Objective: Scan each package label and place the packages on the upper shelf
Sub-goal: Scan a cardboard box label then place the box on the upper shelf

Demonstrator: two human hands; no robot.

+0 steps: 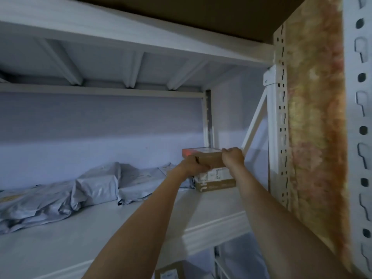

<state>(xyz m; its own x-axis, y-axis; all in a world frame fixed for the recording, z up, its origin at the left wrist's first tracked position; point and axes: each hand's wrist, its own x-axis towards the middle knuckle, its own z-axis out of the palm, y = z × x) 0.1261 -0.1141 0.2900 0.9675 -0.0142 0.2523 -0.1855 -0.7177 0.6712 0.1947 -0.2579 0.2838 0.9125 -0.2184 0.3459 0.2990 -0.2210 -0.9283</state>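
Observation:
A flat brown cardboard box (pixel 209 158) with a red strip on its left end lies on top of a taped cardboard box (pixel 216 179) at the back right of the upper shelf (pixel 100 228). My left hand (pixel 194 164) grips the top box's near left corner. My right hand (pixel 233 157) grips its right end, fingers curled over the top edge. Both arms reach up and forward to the stack.
Several grey plastic mailer bags (pixel 94 186) lie in a row along the shelf's back, left of the boxes. A white perforated upright (pixel 278 125) and a diagonal brace stand at the right. Another cardboard box (pixel 170 271) shows on a lower level.

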